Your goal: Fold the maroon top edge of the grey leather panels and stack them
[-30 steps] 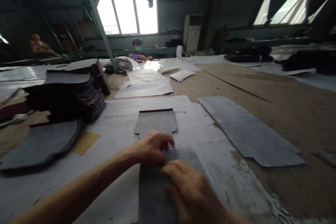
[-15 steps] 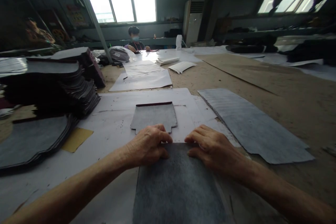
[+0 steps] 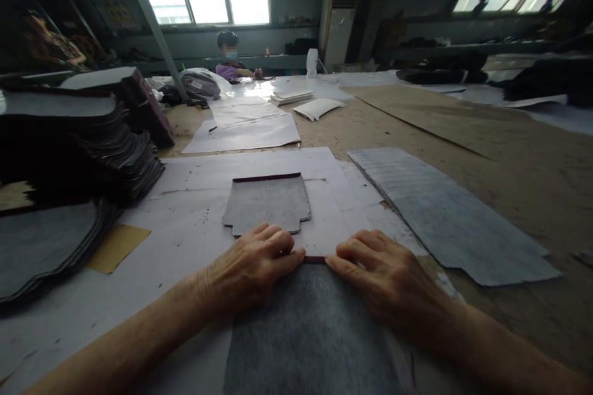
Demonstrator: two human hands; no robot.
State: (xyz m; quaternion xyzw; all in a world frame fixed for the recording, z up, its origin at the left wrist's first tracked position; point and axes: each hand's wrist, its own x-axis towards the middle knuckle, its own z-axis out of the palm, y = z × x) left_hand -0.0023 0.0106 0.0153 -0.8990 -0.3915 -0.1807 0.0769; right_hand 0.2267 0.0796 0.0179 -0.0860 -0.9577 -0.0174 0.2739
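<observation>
A grey fabric-like sheet (image 3: 310, 333) lies in front of me, its far edge folded over as a narrow dark red strip. My left hand (image 3: 259, 262) has its fingers curled at the left end of that fold, thumb pressed on it. At the fold's right end, my right hand (image 3: 380, 268) grips in the same way, with a short stretch of red showing between the thumbs. Just beyond my left hand rests a smaller grey piece (image 3: 266, 200) with notched corners and a dark red far edge.
Tall stacks of dark-edged sheets (image 3: 78, 142) stand on the left, near a tan card (image 3: 118, 248). More grey sheets (image 3: 449, 216) lie at the right. White paper (image 3: 185, 197) covers part of the table. A masked person (image 3: 228, 62) sits at the far side.
The sheet's far edge, flat before, is now folded toward me and shows dark red. My thumbs have moved forward onto the fold. The camera view has shifted slightly.
</observation>
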